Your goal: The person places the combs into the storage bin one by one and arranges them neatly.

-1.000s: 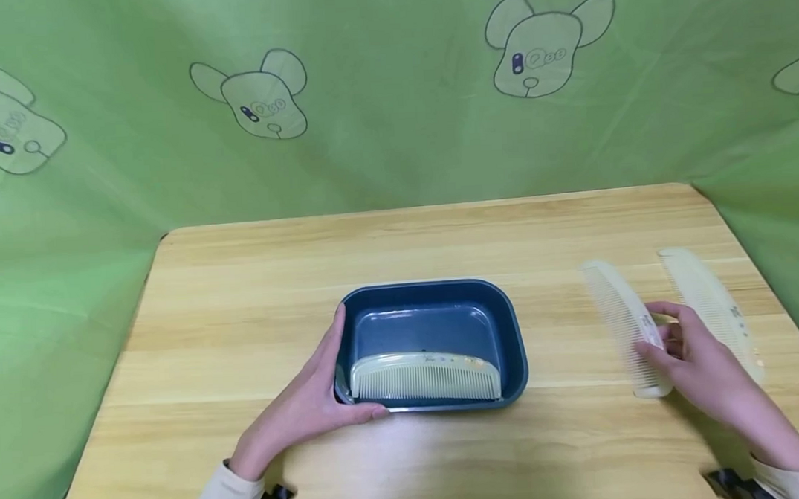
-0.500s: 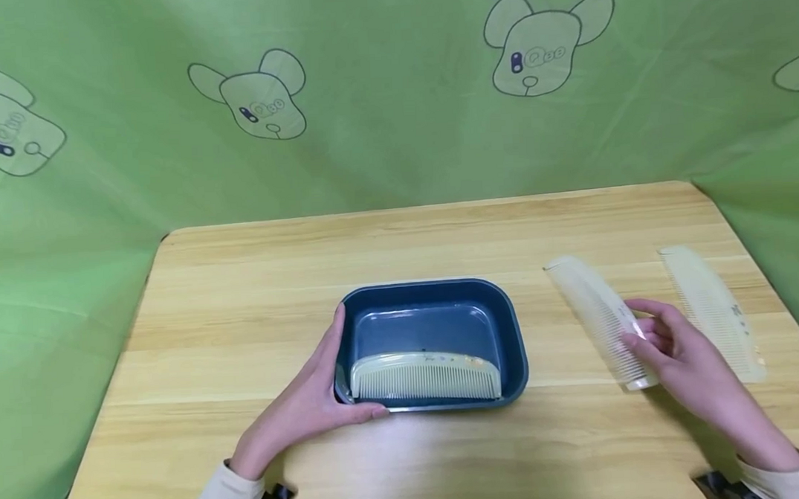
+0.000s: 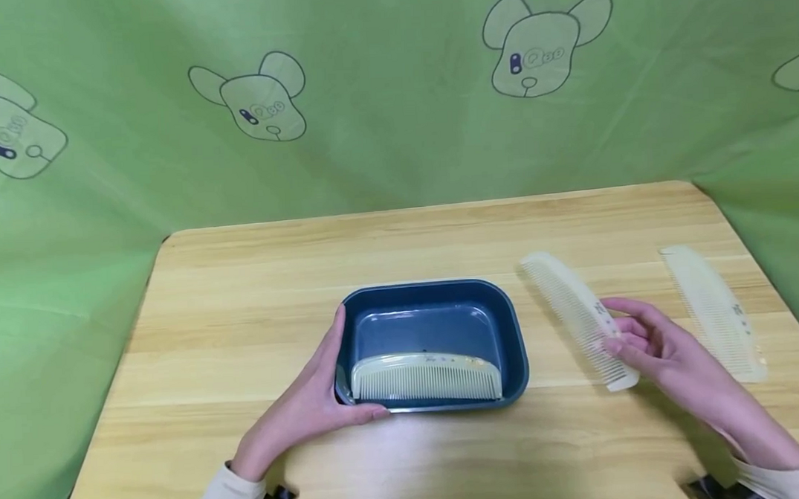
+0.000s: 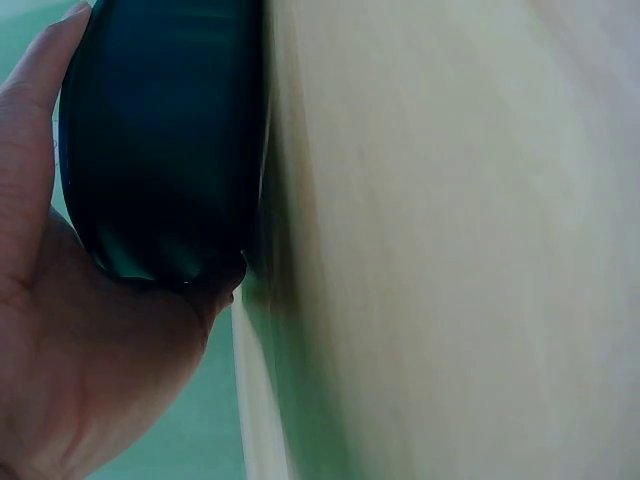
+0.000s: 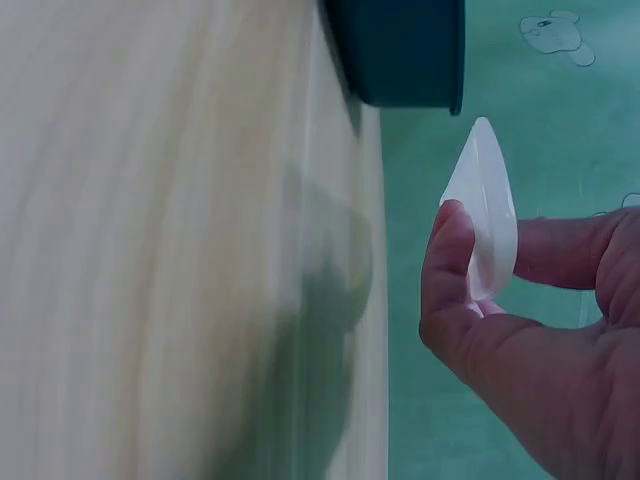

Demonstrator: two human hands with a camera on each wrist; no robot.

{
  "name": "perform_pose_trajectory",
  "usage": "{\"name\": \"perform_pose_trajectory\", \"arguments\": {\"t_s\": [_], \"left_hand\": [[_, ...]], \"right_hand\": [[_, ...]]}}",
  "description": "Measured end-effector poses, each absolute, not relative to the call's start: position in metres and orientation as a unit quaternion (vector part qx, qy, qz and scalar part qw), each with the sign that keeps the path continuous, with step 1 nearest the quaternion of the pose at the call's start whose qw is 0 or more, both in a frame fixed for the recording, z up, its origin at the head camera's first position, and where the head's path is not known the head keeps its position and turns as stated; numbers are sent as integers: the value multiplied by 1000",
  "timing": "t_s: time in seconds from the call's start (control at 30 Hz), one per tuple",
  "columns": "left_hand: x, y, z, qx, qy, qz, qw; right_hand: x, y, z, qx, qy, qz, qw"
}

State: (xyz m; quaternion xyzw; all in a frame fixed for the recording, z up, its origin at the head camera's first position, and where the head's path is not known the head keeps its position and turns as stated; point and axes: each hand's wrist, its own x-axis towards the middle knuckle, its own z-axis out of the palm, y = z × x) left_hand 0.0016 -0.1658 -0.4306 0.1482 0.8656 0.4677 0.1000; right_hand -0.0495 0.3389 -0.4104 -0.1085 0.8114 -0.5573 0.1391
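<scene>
**Right hand point(image 3: 665, 346) holds the middle comb point(image 3: 569, 309) to the right of the blue box point(image 3: 429, 322)**

At far left, the green cloth point(image 3: 395, 160) carries printed animal heads point(image 3: 264, 106) that continue across the back; their lettering seems to begin with a Q, the rest uncertain. Next comes the left edge of the wooden table point(image 3: 209, 347), with a wide stretch of wood before the left hand point(image 3: 312, 398). That hand clasps the box's near left corner, thumb along the near rim.

The box sits with its long axis left to right. Inside, against the near wall, the first comb point(image 3: 425, 378) lies the same way, teeth towards the person; its spine bears small marks, too small to read, and a golden patch near the right end. Blue floor shows behind it.

Wood separates the box from the middle comb, raised above the table and pinched by the right hand at its nearer half. It slants from far left to near right, teeth on the left, its small dark print illegible.

Farther right, the last comb point(image 3: 713, 314) lies on the table, slanting likewise but more steeply, teeth also left, near the table's right edge. Its marks cannot be read.
</scene>
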Motion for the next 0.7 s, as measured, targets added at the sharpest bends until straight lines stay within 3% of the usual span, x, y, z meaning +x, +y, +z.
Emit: {"name": "perform_pose_trajectory", "arguments": {"t_s": [0.43, 0.7], "left_hand": [[3, -165, -430, 144, 867, 465, 104], [3, -165, -430, 142, 868, 464, 103]], "right_hand": [[-44, 317, -388, -104, 824, -533, 163], [-48, 305, -379, -162, 793, -560, 176]]}}
